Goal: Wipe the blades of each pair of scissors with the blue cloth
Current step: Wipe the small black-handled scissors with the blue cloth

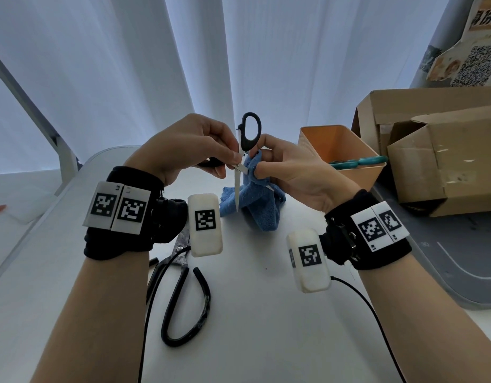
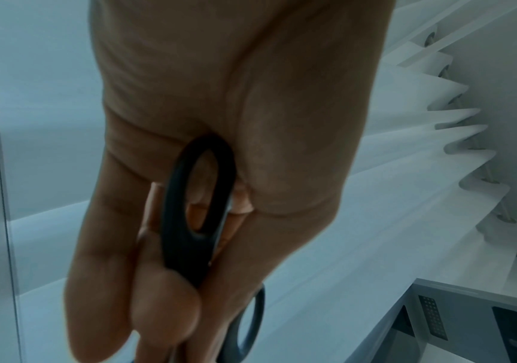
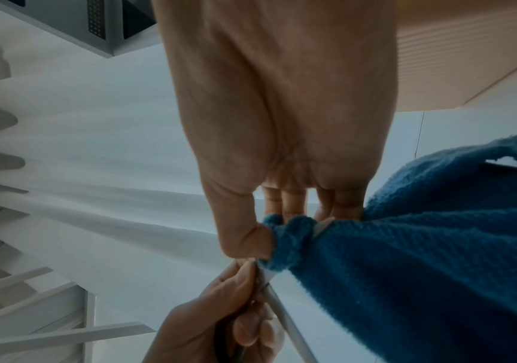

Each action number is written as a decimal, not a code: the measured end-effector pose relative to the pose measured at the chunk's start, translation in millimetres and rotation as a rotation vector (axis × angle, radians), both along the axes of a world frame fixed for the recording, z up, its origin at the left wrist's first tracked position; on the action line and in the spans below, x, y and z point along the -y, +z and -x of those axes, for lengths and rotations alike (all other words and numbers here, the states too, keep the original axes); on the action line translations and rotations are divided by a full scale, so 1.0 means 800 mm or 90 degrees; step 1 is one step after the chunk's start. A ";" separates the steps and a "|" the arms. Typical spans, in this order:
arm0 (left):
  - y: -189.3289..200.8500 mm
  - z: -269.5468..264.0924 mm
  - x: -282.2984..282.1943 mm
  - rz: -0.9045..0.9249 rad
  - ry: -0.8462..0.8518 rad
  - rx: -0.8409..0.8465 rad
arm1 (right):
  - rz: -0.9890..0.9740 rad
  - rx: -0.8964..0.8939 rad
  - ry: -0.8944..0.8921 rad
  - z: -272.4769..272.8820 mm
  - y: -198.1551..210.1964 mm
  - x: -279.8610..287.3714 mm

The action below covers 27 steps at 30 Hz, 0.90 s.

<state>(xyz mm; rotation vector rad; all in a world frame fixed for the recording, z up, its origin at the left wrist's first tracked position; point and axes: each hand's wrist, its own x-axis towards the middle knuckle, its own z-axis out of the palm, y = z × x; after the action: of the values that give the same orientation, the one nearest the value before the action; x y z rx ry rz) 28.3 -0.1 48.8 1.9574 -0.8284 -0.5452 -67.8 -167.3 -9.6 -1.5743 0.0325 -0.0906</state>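
My left hand (image 1: 211, 154) grips a pair of black-handled scissors (image 1: 248, 134) near the pivot, blades spread. One handle loop sticks up; the other lies inside my palm (image 2: 195, 216). One blade (image 1: 236, 189) points down at the table. My right hand (image 1: 262, 164) pinches the blue cloth (image 1: 255, 205) around the other blade close to the pivot, and that blade's tip pokes out past the cloth. In the right wrist view the cloth (image 3: 406, 258) wraps the blade under my thumb. The cloth's loose end hangs to the white table (image 1: 266, 299).
A large pair of black-handled scissors (image 1: 180, 286) lies on the table under my left wrist. An orange bin (image 1: 341, 150) at right holds teal-handled scissors (image 1: 357, 162). Cardboard boxes (image 1: 437, 150) stand beyond it on a grey mat. White curtains hang behind.
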 end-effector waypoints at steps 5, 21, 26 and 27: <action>0.000 -0.001 -0.001 0.003 0.013 0.000 | -0.005 0.002 0.005 0.001 0.000 0.007; 0.001 -0.006 -0.006 0.005 0.037 0.006 | -0.006 -0.001 0.013 0.000 -0.003 0.013; 0.001 -0.007 -0.008 0.016 0.045 0.003 | -0.007 -0.010 -0.013 0.000 -0.003 0.015; 0.001 -0.007 -0.009 0.019 0.045 0.001 | -0.006 -0.012 -0.016 0.000 -0.002 0.014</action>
<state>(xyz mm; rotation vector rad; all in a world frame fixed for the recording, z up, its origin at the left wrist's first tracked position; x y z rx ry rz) 34.1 7.0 49.6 1.9522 -0.7605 -0.4868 -67.6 -178.8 -11.6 -1.5658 0.0683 -0.0951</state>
